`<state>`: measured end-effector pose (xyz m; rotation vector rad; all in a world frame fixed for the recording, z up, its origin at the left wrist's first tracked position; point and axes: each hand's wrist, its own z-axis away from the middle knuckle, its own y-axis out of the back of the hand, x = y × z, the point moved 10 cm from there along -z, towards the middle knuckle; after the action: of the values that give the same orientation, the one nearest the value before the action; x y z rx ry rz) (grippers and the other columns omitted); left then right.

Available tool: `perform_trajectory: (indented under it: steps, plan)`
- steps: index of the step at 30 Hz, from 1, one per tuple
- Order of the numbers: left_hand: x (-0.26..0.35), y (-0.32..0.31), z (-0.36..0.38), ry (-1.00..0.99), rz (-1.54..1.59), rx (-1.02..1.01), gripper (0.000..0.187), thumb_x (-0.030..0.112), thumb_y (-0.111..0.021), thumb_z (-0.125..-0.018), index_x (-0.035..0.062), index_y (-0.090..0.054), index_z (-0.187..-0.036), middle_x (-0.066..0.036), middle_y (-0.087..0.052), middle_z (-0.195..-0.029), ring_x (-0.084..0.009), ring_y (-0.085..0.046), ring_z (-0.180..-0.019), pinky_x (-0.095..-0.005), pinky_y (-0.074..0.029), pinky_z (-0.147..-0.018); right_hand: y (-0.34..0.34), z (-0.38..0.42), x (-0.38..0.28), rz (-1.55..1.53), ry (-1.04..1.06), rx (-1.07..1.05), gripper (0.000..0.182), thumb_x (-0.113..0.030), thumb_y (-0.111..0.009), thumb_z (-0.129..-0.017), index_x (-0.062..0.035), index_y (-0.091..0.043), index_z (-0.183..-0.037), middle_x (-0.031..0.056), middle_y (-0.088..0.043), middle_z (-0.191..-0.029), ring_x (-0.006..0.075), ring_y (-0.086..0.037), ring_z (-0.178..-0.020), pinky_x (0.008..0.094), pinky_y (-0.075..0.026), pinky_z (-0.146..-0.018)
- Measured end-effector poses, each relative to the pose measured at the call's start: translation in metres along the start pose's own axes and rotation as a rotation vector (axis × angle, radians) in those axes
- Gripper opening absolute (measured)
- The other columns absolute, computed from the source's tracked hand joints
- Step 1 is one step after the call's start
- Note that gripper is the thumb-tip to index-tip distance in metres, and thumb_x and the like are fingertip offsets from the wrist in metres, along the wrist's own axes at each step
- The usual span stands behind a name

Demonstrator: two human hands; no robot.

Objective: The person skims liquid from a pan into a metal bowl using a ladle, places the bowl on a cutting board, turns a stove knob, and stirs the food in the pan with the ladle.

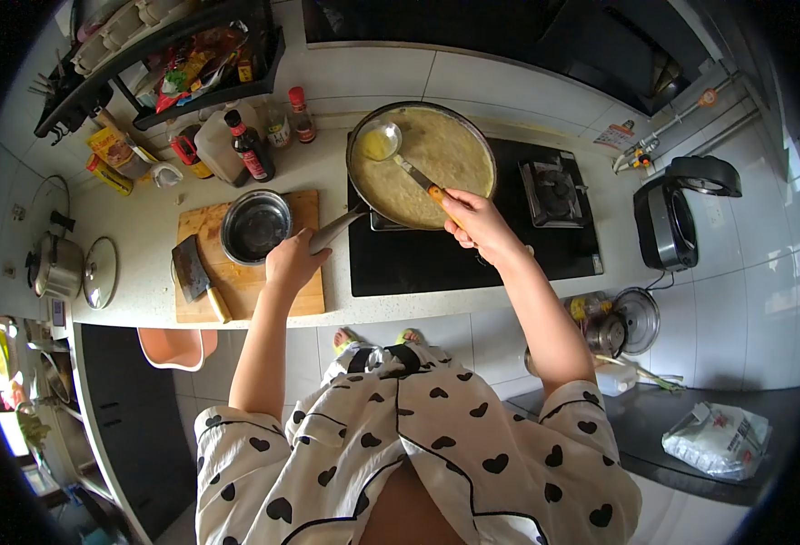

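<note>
My right hand (480,222) is closed around the wooden handle of a metal ladle (415,173). The ladle's bowl holds yellowish liquid and sits over the left side of a wide pan (351,177). Pale, thick-looking food or liquid (445,150) fills the pan. My left hand (293,263) is closed at the end of the pan's long handle (338,229), beside the rim of a dark metal bowl (256,227). The bowl rests on a wooden cutting board (307,295). Left of it lies a cleaver (195,272) with a light handle.
Under the pan is a black stove (472,268) with a second burner (554,193) at right. Sauce bottles (250,150) line the wall. A lidded pot (56,263) and a glass lid (101,272) stand left. A black appliance (668,222) with a raised lid is right.
</note>
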<state>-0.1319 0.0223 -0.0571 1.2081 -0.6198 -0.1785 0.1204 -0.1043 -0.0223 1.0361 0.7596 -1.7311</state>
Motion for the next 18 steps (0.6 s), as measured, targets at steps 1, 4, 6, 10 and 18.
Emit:
perform_trajectory:
  steps: [1, 4, 6, 10, 18]
  plan:
    - [0.001, 0.0, 0.001, 0.015, -0.018, -0.027, 0.048, 0.044, -0.061, -0.079, 0.0103, -0.057, -0.113, -0.014, -0.066, -0.095, -0.0315, -0.063, -0.089, -0.0413, -0.05, -0.074, -0.001, 0.003, 0.0, 0.007, -0.009, -0.012, 0.032, -0.021, -0.052, -0.094, -0.0029, -0.05, -0.121, 0.0012, -0.05, -0.063, 0.003, -0.039, -0.045, 0.0179, -0.028, -0.037]
    - [0.001, 0.001, 0.001, -0.004, -0.018, 0.0, 0.047, 0.044, -0.061, -0.079, 0.0102, -0.057, -0.112, -0.014, -0.066, -0.094, -0.0316, -0.063, -0.088, -0.0415, -0.05, -0.073, -0.003, 0.013, 0.0, 0.001, -0.023, -0.034, 0.032, -0.021, -0.052, -0.095, -0.0033, -0.049, -0.121, 0.0008, -0.05, -0.063, 0.0027, -0.039, -0.045, 0.0175, -0.027, -0.038]
    - [0.002, 0.001, 0.001, 0.006, -0.023, -0.016, 0.047, 0.044, -0.061, -0.079, 0.0102, -0.057, -0.112, -0.014, -0.066, -0.094, -0.0315, -0.063, -0.089, -0.0415, -0.05, -0.073, -0.003, 0.019, 0.0, -0.005, -0.035, -0.051, 0.032, -0.022, -0.052, -0.095, -0.0036, -0.049, -0.122, 0.0007, -0.05, -0.063, 0.0023, -0.038, -0.045, 0.0173, -0.027, -0.038]
    - [0.0, -0.001, 0.0, 0.009, -0.021, -0.028, 0.048, 0.044, -0.061, -0.079, 0.0104, -0.057, -0.113, -0.014, -0.066, -0.095, -0.0314, -0.063, -0.089, -0.0412, -0.05, -0.074, -0.003, 0.031, -0.002, -0.006, -0.065, -0.089, 0.031, -0.023, -0.051, -0.095, -0.0039, -0.05, -0.12, 0.0008, -0.05, -0.064, 0.0015, -0.038, -0.045, 0.0169, -0.027, -0.037]
    - [-0.001, -0.002, 0.0, 0.011, -0.008, -0.019, 0.048, 0.043, -0.062, -0.079, 0.0109, -0.056, -0.115, -0.013, -0.066, -0.096, -0.0313, -0.063, -0.091, -0.041, -0.049, -0.076, 0.011, 0.041, 0.006, -0.231, -0.131, -0.153, 0.024, -0.022, -0.053, -0.094, -0.0052, -0.051, -0.111, 0.0046, -0.052, -0.07, 0.002, -0.035, -0.044, 0.0161, -0.027, -0.038]
